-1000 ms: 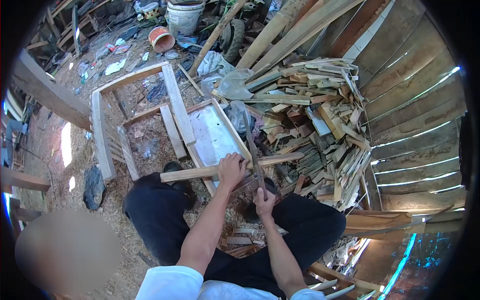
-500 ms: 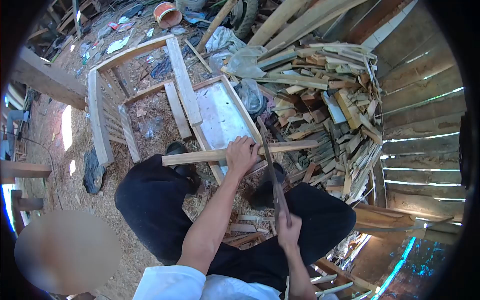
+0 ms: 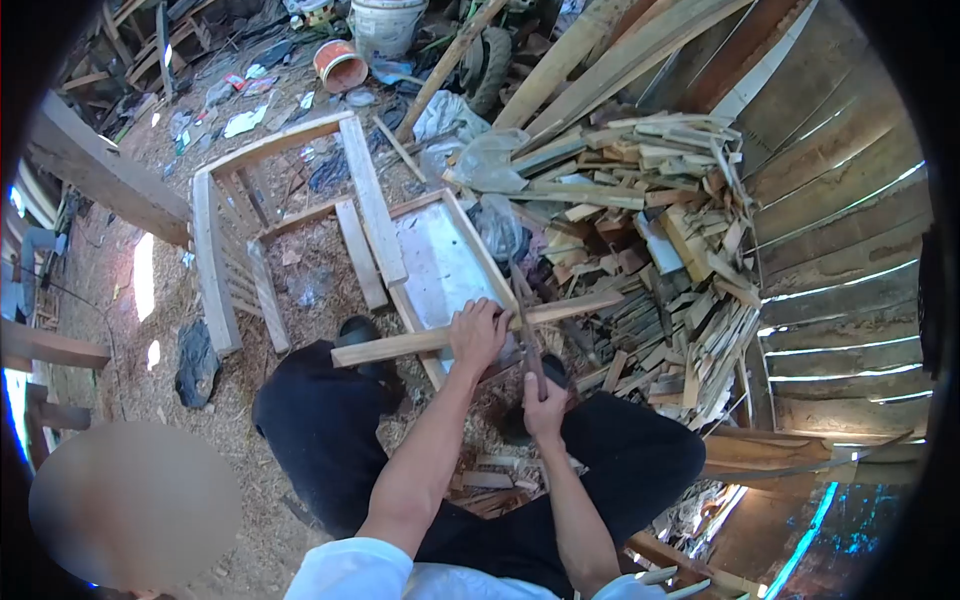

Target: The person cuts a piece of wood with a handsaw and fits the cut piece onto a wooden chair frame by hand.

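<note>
My left hand (image 3: 479, 335) is closed over a long strip of wood (image 3: 390, 346), pressing it across the edge of a shallow wooden frame with a pale panel (image 3: 440, 262). My right hand (image 3: 544, 405) grips the handle of a narrow handsaw (image 3: 531, 345). Its blade crosses the strip just right of my left fingers and points away from me. Whether the teeth are inside a cut is too small to see. The strip's right end (image 3: 600, 302) sticks out beyond the blade.
A slatted wooden chair frame (image 3: 212, 262) stands ahead on the left. To the right rises a heap of wood offcuts (image 3: 690, 220) beside a plank wall (image 3: 840, 310). Farther off lie an orange bucket (image 3: 340, 68) and a white bucket (image 3: 388, 28). A blurred person (image 3: 135, 505) is at lower left.
My right hand has pushed the saw forward, away from my body, so its handle is now close to the strip. My left hand stays on the wood. The camera view has shifted slightly.
</note>
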The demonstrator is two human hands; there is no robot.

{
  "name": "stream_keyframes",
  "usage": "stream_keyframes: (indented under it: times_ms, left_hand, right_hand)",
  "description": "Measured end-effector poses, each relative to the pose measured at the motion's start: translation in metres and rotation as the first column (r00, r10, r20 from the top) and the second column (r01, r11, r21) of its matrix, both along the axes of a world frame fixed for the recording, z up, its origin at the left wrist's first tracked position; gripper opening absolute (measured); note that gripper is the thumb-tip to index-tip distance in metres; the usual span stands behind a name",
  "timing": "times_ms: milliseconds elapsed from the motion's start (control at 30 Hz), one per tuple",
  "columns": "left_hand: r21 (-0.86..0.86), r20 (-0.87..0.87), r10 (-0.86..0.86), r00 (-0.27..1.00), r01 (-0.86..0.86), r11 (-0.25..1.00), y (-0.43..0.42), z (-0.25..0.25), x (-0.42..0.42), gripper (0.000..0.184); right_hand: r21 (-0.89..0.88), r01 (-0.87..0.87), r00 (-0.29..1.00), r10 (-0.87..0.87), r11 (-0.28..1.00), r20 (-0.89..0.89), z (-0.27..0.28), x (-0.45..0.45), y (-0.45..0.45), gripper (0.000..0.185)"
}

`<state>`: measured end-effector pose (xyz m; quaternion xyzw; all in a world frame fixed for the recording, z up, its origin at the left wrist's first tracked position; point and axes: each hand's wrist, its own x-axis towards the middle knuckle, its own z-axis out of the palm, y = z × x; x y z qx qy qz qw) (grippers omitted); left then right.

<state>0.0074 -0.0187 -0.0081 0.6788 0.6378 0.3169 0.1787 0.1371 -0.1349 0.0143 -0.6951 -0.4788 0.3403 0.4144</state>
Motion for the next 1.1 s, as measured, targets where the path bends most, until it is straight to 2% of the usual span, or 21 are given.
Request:
stream_keyframes:
  times_ms: [67, 167, 267, 300, 367, 400, 433, 467, 500, 533, 567, 633, 667, 767, 867, 900, 967, 1100]
  left_hand:
    - [-0.009, -0.001, 0.001, 1.0, -0.001, 1.0, -0.001, -0.002, -0.002, 0.021]
    - [0.01, 0.028, 0.002, 1.0, -0.002, 1.0, 0.001, 0.002, 0.0, 0.02]
    - [0.006, 0.057, -0.005, 0.998, 0.004, 1.0, -0.001, -0.001, 0.001, 0.019]
    - [-0.011, 0.056, -0.018, 0.998, 0.019, 1.0, -0.007, -0.004, 0.002, 0.019]
    - [0.029, 0.038, 0.01, 0.999, -0.011, 1.0, -0.008, -0.001, 0.004, 0.019]
    - [0.047, 0.031, 0.001, 1.0, -0.002, 0.999, -0.006, -0.001, 0.004, 0.019]
    - [0.052, 0.008, 0.011, 1.0, -0.012, 0.999, -0.008, -0.005, 0.004, 0.019]
    - [0.063, -0.013, 0.032, 0.999, -0.032, 0.998, -0.009, -0.007, 0.002, 0.019]
    - [0.03, -0.015, 0.019, 1.0, -0.018, 0.999, -0.005, -0.002, -0.002, 0.019]
    - [0.068, -0.017, 0.033, 0.999, -0.031, 0.997, 0.002, 0.002, -0.005, 0.019]
    - [0.074, -0.002, 0.015, 1.0, -0.015, 0.997, 0.001, 0.001, -0.004, 0.019]
    - [0.082, -0.008, -0.001, 1.0, 0.001, 0.997, -0.004, -0.004, 0.0, 0.02]
    - [0.082, 0.004, 0.009, 1.0, -0.009, 0.997, -0.001, -0.003, 0.001, 0.02]
    - [0.082, -0.029, 0.017, 0.999, -0.014, 0.996, -0.006, -0.005, 0.001, 0.021]
    - [0.099, -0.041, 0.017, 0.999, -0.013, 0.995, -0.005, -0.002, 0.0, 0.021]
    - [0.097, -0.042, 0.008, 0.999, -0.004, 0.995, -0.008, -0.003, 0.002, 0.021]
    - [0.01, -0.005, -0.006, 1.0, 0.006, 1.0, -0.003, -0.004, -0.001, 0.022]
    - [-0.03, 0.018, 0.006, 1.0, -0.005, 1.0, -0.002, -0.002, -0.002, 0.021]
  right_hand:
    - [-0.093, -0.026, 0.996, 0.033, 0.995, 0.077, 0.048, -0.002, -0.02, 0.037]
    - [-0.228, -0.046, 0.991, 0.073, 0.972, 0.111, 0.075, 0.022, -0.085, 0.034]
    - [-0.131, 0.003, 0.996, 0.009, 0.991, 0.093, 0.066, 0.036, -0.132, 0.032]
    - [-0.048, 0.027, 0.997, -0.024, 0.998, 0.072, 0.067, 0.029, -0.117, 0.032]
    - [-0.151, -0.005, 0.998, 0.014, 0.989, 0.055, 0.028, 0.032, -0.067, 0.035]
    - [-0.137, 0.032, 0.997, -0.041, 0.99, -0.061, 0.018, 0.019, -0.028, 0.04]
    - [-0.108, 0.011, 0.999, -0.005, 0.994, 0.054, 0.032, 0.004, 0.011, 0.045]
    - [-0.15, 0.004, 0.995, 0.012, 0.989, 0.103, 0.032, -0.005, 0.034, 0.046]
    - [-0.056, -0.011, 0.993, 0.017, 0.998, 0.113, 0.032, -0.008, 0.044, 0.045]
    - [0.035, -0.024, 0.992, 0.02, 0.999, 0.124, 0.029, -0.01, 0.047, 0.045]
    - [0.052, -0.036, 0.991, 0.029, 0.998, 0.128, 0.014, -0.004, 0.046, 0.045]
    - [-0.059, -0.081, 0.994, 0.077, 0.995, -0.071, -0.022, 0.015, 0.043, 0.044]
    - [-0.06, -0.09, 0.994, 0.086, 0.994, -0.06, -0.031, 0.02, 0.047, 0.044]
    - [0.017, -0.097, 0.953, 0.098, 0.995, -0.285, -0.029, 0.016, 0.029, 0.045]
    - [0.038, -0.087, 0.952, 0.095, 0.995, -0.291, -0.031, 0.016, 0.028, 0.045]
    - [0.036, -0.079, 0.953, 0.086, 0.996, -0.292, -0.025, 0.016, 0.025, 0.045]
    - [-0.083, -0.037, 0.998, 0.033, 0.996, -0.046, 0.006, 0.008, 0.026, 0.044]
    - [-0.193, -0.022, 0.999, 0.013, 0.981, -0.047, 0.063, 0.019, -0.048, 0.042]
